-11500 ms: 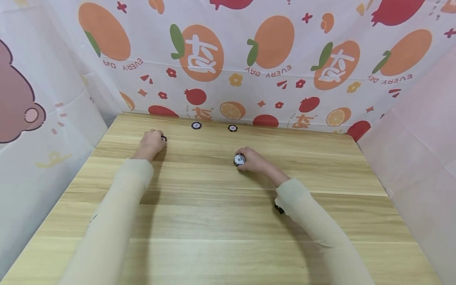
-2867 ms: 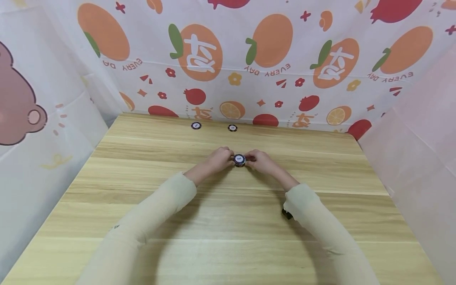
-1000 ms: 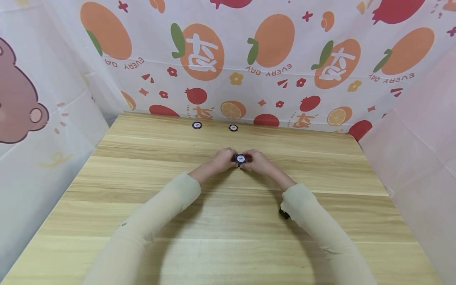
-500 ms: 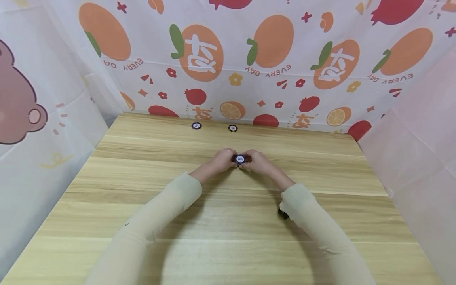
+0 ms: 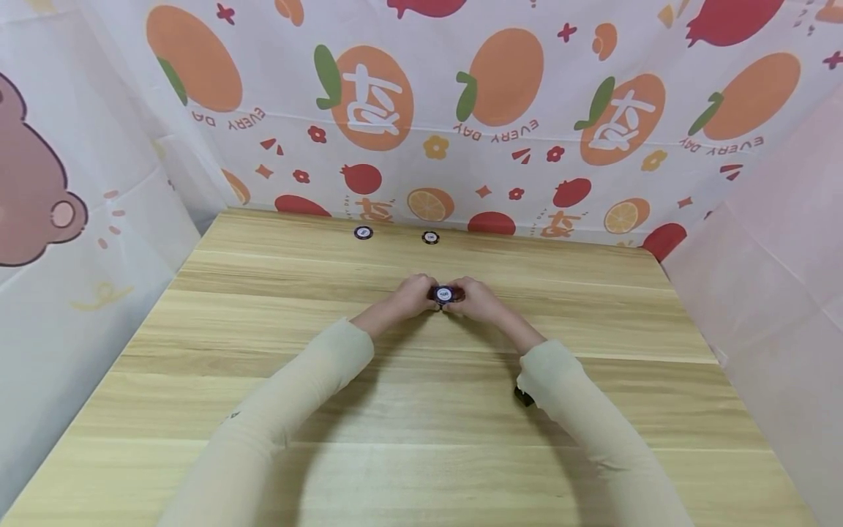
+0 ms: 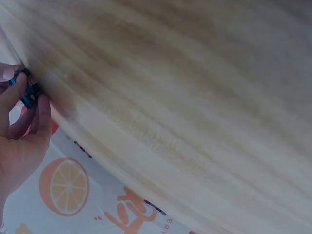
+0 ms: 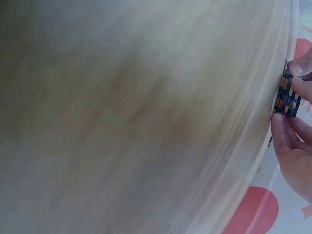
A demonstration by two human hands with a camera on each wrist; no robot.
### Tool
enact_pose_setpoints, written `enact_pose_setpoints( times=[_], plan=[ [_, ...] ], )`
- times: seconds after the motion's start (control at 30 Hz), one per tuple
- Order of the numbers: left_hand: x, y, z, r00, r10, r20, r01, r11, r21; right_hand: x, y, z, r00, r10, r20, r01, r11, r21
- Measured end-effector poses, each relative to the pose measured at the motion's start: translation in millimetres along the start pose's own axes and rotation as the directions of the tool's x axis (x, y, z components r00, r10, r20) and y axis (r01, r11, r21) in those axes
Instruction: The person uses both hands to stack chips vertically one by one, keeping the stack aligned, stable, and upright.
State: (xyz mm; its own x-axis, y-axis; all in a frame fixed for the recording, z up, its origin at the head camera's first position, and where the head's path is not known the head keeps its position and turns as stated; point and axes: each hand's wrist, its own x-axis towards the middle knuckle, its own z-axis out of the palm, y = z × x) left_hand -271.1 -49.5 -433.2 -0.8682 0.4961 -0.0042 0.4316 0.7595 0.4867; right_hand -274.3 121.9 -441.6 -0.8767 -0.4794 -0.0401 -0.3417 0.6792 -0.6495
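Note:
A short stack of poker chips (image 5: 445, 294) stands near the middle of the table, its top chip dark-rimmed with a white centre. My left hand (image 5: 415, 294) grips the stack from the left, while my right hand (image 5: 476, 298) pinches it from the right, thumb and fingers bent round the edge. In the right wrist view the striped edges of several chips (image 7: 287, 95) show between the fingers of both hands. The left wrist view catches part of the same stack (image 6: 31, 91), mostly covered by fingers.
Two single chips lie flat by the back edge: a purple-rimmed chip (image 5: 364, 233) and a black-rimmed chip (image 5: 431, 238). Fruit-printed cloth (image 5: 435, 110) hangs behind the wooden table (image 5: 395, 410). A small black object (image 5: 524, 396) shows beside the right sleeve.
Earlier my left hand was at a chip at the back left; it came right to the stack, whose top changed from a pale chip to a dark-rimmed one. Over the last second, both hands stay nearly still.

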Motion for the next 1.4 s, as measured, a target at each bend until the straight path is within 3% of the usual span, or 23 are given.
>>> enact_pose_setpoints(
  times=[0.37,0.73,1.0,1.23,1.4],
  plan=[
    [2.5,-0.5,-2.8,1.0,0.009,0.025,-0.01,1.0,0.015,3.0,-1.9,0.4,1.0,-0.011,0.01,0.011,0.998,-0.055],
    [1.3,-1.3,-2.4,0.999,0.048,0.0,-0.048,0.998,0.034,2.9,-2.9,0.1,1.0,0.002,0.022,-0.001,0.999,-0.051],
    [-0.4,-0.6,-2.9,1.0,0.017,0.013,-0.017,0.999,0.034,3.7,-2.2,0.7,1.0,0.006,0.02,-0.005,0.999,-0.047],
    [-0.8,-2.1,-0.9,1.0,0.003,-0.016,-0.002,0.998,0.059,4.8,-4.0,2.1,1.0,0.02,0.009,-0.02,0.999,-0.043],
    [-1.2,-3.3,0.1,0.999,-0.007,-0.032,0.009,0.998,0.058,5.8,-9.3,3.8,1.0,0.006,-0.003,-0.006,0.995,-0.103]
  ],
)
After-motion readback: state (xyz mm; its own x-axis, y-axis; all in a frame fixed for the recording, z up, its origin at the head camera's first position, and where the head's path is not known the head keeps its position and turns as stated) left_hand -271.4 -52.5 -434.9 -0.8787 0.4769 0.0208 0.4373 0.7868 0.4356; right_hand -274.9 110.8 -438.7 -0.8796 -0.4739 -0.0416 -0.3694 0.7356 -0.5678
